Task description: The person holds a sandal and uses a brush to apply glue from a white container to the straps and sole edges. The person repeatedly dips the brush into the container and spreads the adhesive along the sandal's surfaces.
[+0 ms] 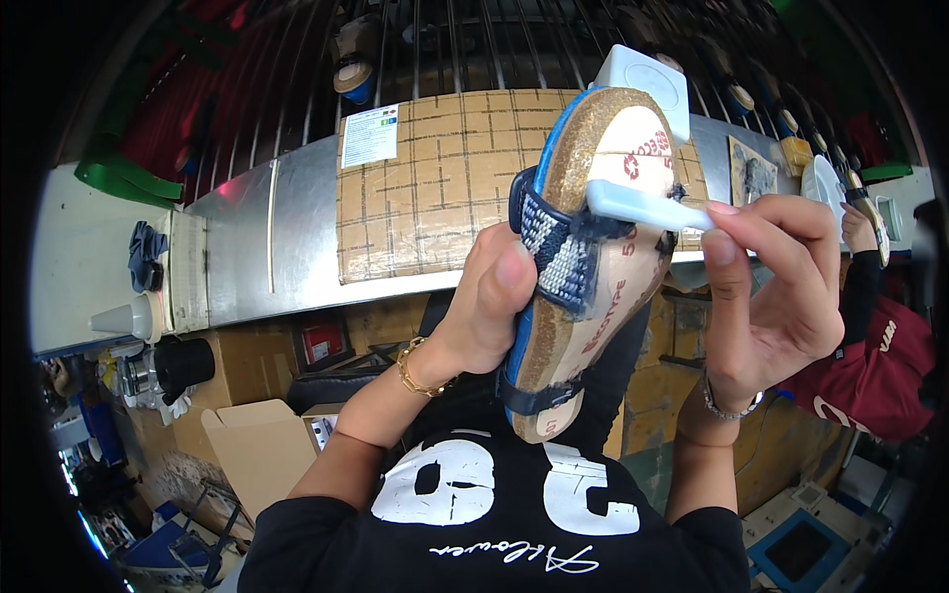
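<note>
Tilted before me is a sandal upper on a blue last (603, 296), its underside turned up. Brown cork edges a beige insole board with red print, and navy and white woven straps fold over onto it. My left hand (486, 296) grips it by the left side, thumb beside the woven strap. In my right hand (776, 282) a pale blue brush (652, 206) is pinched between thumb and fingers. Its head lies over the strap end, where a dark, wet-looking patch shows on the board; the bristles are mostly hidden.
Taped cardboard (425, 212) covers part of the metal bench (242, 247). Behind the sandal stands a white plastic container (647, 84). Rollers (514, 44) run along the far side, carrying more lasted shoes (353, 79). At right, a co-worker's hand (858, 229) holds another shoe piece.
</note>
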Available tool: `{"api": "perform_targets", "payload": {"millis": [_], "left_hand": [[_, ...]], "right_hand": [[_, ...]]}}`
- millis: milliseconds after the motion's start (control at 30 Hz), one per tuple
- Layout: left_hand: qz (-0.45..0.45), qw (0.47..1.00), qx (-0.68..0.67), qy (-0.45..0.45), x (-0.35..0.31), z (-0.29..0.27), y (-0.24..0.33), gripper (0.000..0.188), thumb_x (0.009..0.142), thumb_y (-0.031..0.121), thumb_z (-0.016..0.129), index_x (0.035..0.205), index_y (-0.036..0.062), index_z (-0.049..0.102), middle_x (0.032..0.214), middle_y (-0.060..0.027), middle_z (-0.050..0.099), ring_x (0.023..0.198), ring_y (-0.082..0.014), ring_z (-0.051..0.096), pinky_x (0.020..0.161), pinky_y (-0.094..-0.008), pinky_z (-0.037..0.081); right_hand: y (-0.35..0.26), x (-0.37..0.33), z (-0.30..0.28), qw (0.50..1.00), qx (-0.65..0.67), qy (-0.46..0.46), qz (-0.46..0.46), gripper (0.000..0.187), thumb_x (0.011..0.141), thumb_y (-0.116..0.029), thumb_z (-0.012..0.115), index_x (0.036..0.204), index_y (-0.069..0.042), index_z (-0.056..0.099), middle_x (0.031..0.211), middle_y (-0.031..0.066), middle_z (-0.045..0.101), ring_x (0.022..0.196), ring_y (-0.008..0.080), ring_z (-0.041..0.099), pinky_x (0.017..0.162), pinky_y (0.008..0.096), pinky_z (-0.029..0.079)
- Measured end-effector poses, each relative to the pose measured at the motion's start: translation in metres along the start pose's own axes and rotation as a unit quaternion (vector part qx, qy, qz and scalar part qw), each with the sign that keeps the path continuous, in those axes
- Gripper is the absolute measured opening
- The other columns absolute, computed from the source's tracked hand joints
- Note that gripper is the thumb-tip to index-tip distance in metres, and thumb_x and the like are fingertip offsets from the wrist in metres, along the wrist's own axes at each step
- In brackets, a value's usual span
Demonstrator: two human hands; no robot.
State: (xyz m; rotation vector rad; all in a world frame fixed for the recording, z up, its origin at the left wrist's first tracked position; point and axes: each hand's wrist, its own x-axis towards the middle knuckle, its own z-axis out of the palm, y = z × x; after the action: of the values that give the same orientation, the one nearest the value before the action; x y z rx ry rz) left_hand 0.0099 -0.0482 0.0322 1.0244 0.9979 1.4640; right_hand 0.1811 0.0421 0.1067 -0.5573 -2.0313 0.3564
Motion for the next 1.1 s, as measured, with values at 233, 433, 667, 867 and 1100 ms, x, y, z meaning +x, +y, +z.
{"api": "perform_targets", "payload": {"millis": [233, 433, 667, 867, 1100], "left_hand": [[0.017, 0.999, 0.026, 0.018, -0.002, -0.001, 0.002, 0.105, 0.086, 0.086, 0.032, 0.119, -0.0094, 0.061, 0.1, -0.0159, 0.073, 0.092, -0.0195, 0.07, 0.081, -0.0311, 0.055], [0.024, 1.0, 0.006, 0.014, -0.003, -0.001, 0.002, 0.103, 0.087, 0.085, 0.031, 0.116, -0.0093, 0.062, 0.097, -0.0155, 0.073, 0.089, -0.0194, 0.07, 0.079, -0.0308, 0.054], [0.016, 0.999, -0.042, -0.008, -0.004, 0.002, 0.0, 0.104, 0.087, 0.086, 0.032, 0.113, -0.0089, 0.064, 0.097, -0.0155, 0.073, 0.09, -0.0193, 0.07, 0.079, -0.0302, 0.055], [0.005, 0.996, -0.093, -0.016, -0.001, 0.003, -0.004, 0.105, 0.086, 0.088, 0.032, 0.112, -0.0085, 0.066, 0.097, -0.0155, 0.073, 0.09, -0.019, 0.07, 0.079, -0.0296, 0.055], [-0.006, 0.996, -0.091, -0.014, -0.001, 0.002, -0.003, 0.107, 0.084, 0.089, 0.034, 0.113, -0.0089, 0.066, 0.098, -0.0155, 0.073, 0.09, -0.0183, 0.07, 0.08, -0.0293, 0.055]], "right_hand": [[0.005, 0.001, -0.001, 0.999, 0.008, 0.002, -0.044, 0.023, 0.074, 0.006, 0.076, 0.097, 0.0, 0.076, 0.097, 0.0114, 0.062, 0.085, 0.0167, 0.053, 0.075, 0.0258, 0.041], [0.006, 0.004, -0.005, 0.998, 0.007, -0.022, -0.06, 0.026, 0.071, 0.005, 0.078, 0.096, -0.002, 0.077, 0.097, 0.0117, 0.062, 0.083, 0.0162, 0.053, 0.071, 0.025, 0.039], [0.009, 0.008, -0.013, 0.995, 0.01, -0.053, -0.082, 0.027, 0.068, 0.002, 0.08, 0.095, -0.003, 0.078, 0.096, 0.0121, 0.062, 0.082, 0.0178, 0.054, 0.071, 0.0261, 0.039], [0.006, 0.009, -0.015, 0.993, 0.02, -0.088, -0.073, 0.03, 0.064, 0.001, 0.079, 0.094, -0.002, 0.077, 0.096, 0.0139, 0.062, 0.084, 0.0208, 0.055, 0.073, 0.0296, 0.04], [0.014, 0.01, -0.018, 0.987, 0.065, -0.126, -0.082, 0.029, 0.064, 0.0, 0.078, 0.093, -0.002, 0.077, 0.096, 0.0157, 0.061, 0.084, 0.0223, 0.055, 0.073, 0.0302, 0.041]]}}
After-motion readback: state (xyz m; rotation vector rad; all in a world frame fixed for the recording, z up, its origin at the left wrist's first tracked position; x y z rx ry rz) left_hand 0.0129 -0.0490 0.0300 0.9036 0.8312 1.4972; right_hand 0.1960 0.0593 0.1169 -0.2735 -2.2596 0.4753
